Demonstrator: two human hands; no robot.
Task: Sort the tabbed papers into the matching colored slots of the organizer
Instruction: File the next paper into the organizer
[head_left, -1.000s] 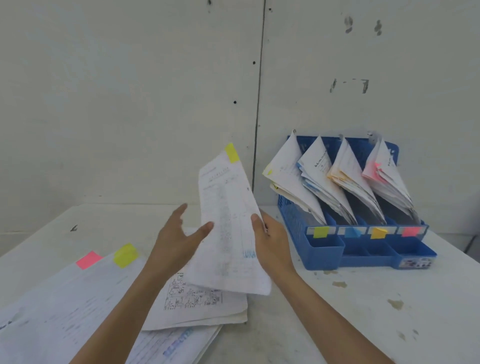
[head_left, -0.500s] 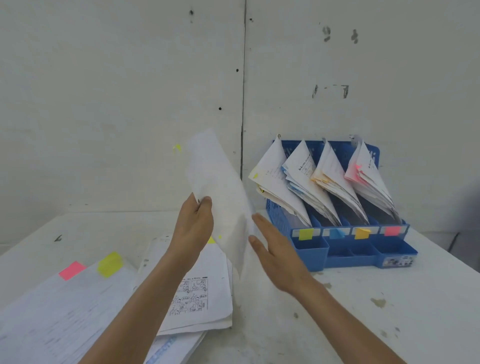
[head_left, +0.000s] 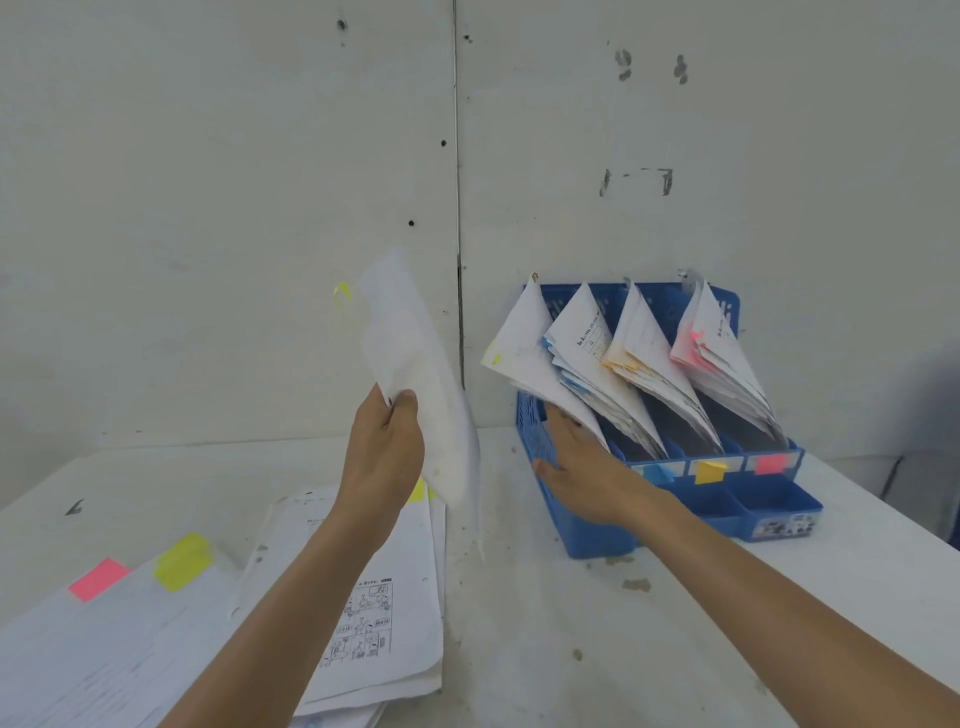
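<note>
Plainly, the yellow-tabbed sheet stands near-upright at mid-frame, its long axis leaning up-left, pinched low by the fingers of the left hand. Its slot, leftmost in the organizer, lies just right of it. The right hand is nearer, its straight fingers touching the filed papers there.

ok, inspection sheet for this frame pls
Surface: white table, stained and scuffed.
Job's things: yellow-tabbed sheet held up; blue organizer, four slots all holding papers; unsorted stacks lying to the left.
Clutter: nothing seen.
Hands: left hand grips the sheet; right hand open, fingers straight at the organizer's leftmost slot.
Cables: nothing seen.
Surroundings: white wall, marked and pitted.
</note>
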